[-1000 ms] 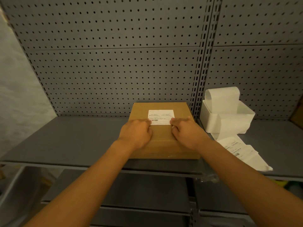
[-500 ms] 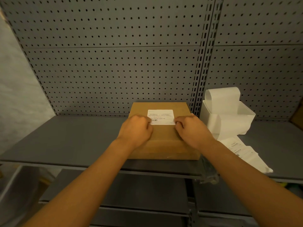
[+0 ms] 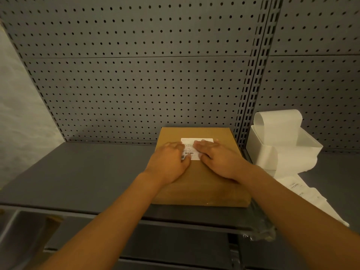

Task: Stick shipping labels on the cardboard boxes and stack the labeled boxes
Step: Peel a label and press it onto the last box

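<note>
A flat brown cardboard box (image 3: 204, 184) lies on the grey shelf (image 3: 81, 172), its back edge against the pegboard. A white shipping label (image 3: 191, 148) with a barcode lies on the box top. My left hand (image 3: 168, 164) lies flat over the label's left part, fingers apart. My right hand (image 3: 219, 158) lies flat over its right part, fingers spread. Both palms rest on the box top and hide much of the label. Neither hand grips anything.
A white bin (image 3: 303, 149) with a roll of label paper (image 3: 278, 121) stands right of the box. A strip of labels (image 3: 303, 193) trails from it over the shelf toward the front edge. Grey pegboard (image 3: 146, 84) closes the back. Lower shelves show below.
Both hands were curled at the label's lower corners. They have slid forward and inward and flattened onto the label, which now lies lower on the box top.
</note>
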A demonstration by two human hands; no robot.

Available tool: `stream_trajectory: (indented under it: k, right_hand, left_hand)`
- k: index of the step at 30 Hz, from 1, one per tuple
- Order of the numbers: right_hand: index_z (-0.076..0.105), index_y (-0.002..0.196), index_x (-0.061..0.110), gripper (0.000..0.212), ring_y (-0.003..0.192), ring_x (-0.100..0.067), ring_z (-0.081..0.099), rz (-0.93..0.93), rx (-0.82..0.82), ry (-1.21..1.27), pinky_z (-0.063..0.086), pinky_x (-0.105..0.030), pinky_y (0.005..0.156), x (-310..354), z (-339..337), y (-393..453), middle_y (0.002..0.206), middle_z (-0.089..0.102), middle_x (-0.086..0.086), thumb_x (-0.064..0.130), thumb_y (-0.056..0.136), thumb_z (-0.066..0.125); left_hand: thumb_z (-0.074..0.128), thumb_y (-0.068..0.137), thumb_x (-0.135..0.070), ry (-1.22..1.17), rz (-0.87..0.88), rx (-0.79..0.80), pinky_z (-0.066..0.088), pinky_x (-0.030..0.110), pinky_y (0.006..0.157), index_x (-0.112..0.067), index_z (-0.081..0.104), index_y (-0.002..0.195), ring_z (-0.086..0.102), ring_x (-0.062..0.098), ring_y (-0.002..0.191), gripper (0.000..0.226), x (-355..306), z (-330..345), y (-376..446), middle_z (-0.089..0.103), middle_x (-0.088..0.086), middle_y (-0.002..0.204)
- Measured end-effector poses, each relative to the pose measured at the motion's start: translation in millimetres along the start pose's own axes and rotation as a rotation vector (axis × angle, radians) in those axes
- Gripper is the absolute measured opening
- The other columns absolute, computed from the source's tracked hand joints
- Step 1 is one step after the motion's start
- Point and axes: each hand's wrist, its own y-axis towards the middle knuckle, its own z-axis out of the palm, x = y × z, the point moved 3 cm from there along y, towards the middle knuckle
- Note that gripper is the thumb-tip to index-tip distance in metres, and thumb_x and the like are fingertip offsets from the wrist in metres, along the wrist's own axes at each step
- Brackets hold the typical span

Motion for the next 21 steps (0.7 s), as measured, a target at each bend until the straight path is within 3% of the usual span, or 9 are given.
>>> stream_trajectory:
  k: [3, 7, 12, 16, 21]
  right_hand:
    - [0.025, 0.150, 0.021, 0.049, 0.146, -0.013, 0.015, 0.064, 0.011, 0.002, 0.003, -0.035, 0.118, -9.1, -1.2, 13.4, 0.158, 0.022, 0.002, 0.034, 0.103, 0.027]
    - [0.025, 0.150, 0.020, 0.049, 0.146, -0.012, 0.015, 0.061, -0.030, 0.029, 0.000, -0.032, 0.118, -8.0, -2.5, 16.5, 0.158, 0.021, 0.002, 0.033, 0.103, 0.027]
    - [0.030, 0.149, 0.023, 0.045, 0.146, -0.007, 0.015, -0.101, 0.008, 0.118, 0.001, -0.027, 0.116, 8.9, 5.0, 19.1, 0.156, 0.026, 0.005, 0.027, 0.103, 0.032]
    - [0.028, 0.149, 0.021, 0.047, 0.146, -0.011, 0.016, -0.025, -0.004, 0.032, 0.004, -0.033, 0.118, 6.0, 2.8, 34.7, 0.157, 0.025, 0.002, 0.027, 0.103, 0.032]
    - [0.033, 0.147, 0.020, 0.045, 0.145, -0.011, 0.019, -0.066, -0.004, 0.102, 0.004, -0.034, 0.118, 16.6, 4.6, 38.4, 0.155, 0.030, 0.002, 0.022, 0.102, 0.033]
  left_hand:
    - [0.037, 0.098, -0.043, 0.003, 0.009, 0.008, 0.041, 0.030, 0.099, -0.013, 0.045, 0.137, 0.045, 0.017, 0.124, 0.050, 1.4, 0.2, -0.1, 0.051, 0.002, 0.137]
    - [0.043, 0.096, -0.045, -0.070, 0.021, 0.022, 0.033, 0.028, 0.106, -0.015, 0.042, 0.141, 0.038, 0.016, 0.131, 0.054, 8.5, -0.2, 1.2, 0.044, 0.000, 0.145]
    - [0.055, 0.090, -0.047, -0.213, 0.016, 0.004, 0.042, 0.024, 0.093, -0.015, 0.056, 0.121, 0.051, 0.014, 0.115, 0.045, 13.7, -7.0, 1.9, 0.060, -0.002, 0.121]
    - [0.057, 0.088, -0.047, -0.235, 0.014, -0.002, 0.036, 0.019, 0.095, -0.016, 0.054, 0.124, 0.047, 0.011, 0.121, 0.048, 16.8, -7.0, 0.2, 0.056, -0.003, 0.129]
    - [0.060, 0.087, -0.047, -0.276, 0.022, -0.016, 0.041, 0.022, 0.093, -0.015, 0.057, 0.116, 0.051, 0.012, 0.112, 0.044, 19.0, -4.1, 1.0, 0.060, -0.003, 0.119]
